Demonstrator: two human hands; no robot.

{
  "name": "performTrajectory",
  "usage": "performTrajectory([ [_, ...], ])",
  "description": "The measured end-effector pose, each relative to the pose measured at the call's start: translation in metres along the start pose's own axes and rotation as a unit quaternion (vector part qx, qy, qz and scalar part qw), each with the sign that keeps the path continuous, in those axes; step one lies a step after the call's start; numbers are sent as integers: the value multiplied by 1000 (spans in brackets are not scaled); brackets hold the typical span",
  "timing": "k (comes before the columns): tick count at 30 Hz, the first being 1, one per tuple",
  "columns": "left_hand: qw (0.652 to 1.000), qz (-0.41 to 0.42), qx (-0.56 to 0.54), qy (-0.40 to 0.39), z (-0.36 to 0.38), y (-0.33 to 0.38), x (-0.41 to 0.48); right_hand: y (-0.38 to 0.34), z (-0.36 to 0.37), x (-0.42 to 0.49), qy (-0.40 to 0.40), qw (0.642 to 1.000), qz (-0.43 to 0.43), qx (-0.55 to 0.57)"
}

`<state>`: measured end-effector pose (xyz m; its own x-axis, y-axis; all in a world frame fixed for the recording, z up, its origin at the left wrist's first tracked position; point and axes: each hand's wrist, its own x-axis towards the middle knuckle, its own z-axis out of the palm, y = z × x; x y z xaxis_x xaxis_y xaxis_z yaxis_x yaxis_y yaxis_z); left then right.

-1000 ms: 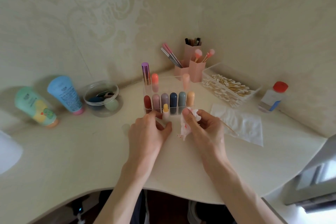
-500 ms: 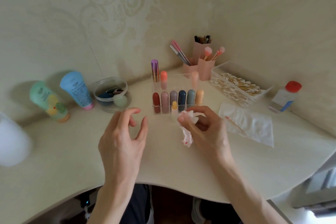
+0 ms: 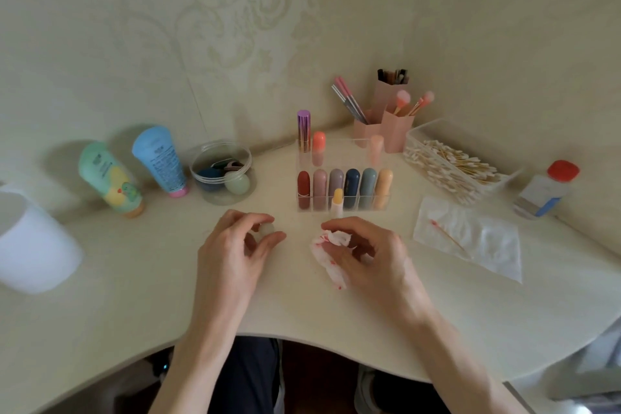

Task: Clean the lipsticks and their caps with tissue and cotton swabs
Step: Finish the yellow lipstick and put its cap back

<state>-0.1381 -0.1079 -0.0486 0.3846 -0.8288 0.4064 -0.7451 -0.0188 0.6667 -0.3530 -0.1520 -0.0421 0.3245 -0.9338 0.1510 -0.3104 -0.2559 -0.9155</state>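
Note:
My left hand point(image 3: 235, 245) hovers low over the table, thumb and fingertips pinching a small pale lipstick cap point(image 3: 267, 229). My right hand point(image 3: 369, 252) grips a crumpled tissue point(image 3: 331, 245) stained red. Just beyond both hands a yellow lipstick point(image 3: 337, 201) stands without its cap, in front of a clear organizer point(image 3: 344, 208). The organizer holds several capped lipsticks in a row, with a purple one point(image 3: 303, 131) and an orange one point(image 3: 318, 144) behind. A used cotton swab point(image 3: 448, 237) with a red tip lies on a flat tissue sheet point(image 3: 487, 245) to the right.
A clear box of cotton swabs point(image 3: 450, 168) and a red-capped bottle point(image 3: 546, 190) stand at the right. Pink brush holders point(image 3: 389, 131) are in the corner. At the left are a round jar point(image 3: 220, 173), two tubes point(image 3: 111, 178) point(image 3: 159, 160) and a white cup point(image 3: 32, 245).
My left hand left the yellow lipstick, swung left and came down onto the pale cap. My right hand lowered the stained tissue toward the table.

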Motion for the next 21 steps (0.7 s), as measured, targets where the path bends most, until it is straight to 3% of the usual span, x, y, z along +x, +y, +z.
performTrajectory([
  [2,981,-85,-171,-47,-8,11,-1,-4,-1,-1,16,999,-19,20],
  [5,910,-154,-366,-120,-18,28,-5,-12,-2,-5,46,994,-90,35],
  [7,896,-169,-387,-137,-18,34,-6,-13,-2,-6,58,990,-124,35],
  [16,897,-148,-386,-155,-13,38,-7,-10,-2,-8,138,966,-216,34],
  [21,896,-146,-396,-140,-14,37,-8,-3,5,-5,47,977,-209,22],
])
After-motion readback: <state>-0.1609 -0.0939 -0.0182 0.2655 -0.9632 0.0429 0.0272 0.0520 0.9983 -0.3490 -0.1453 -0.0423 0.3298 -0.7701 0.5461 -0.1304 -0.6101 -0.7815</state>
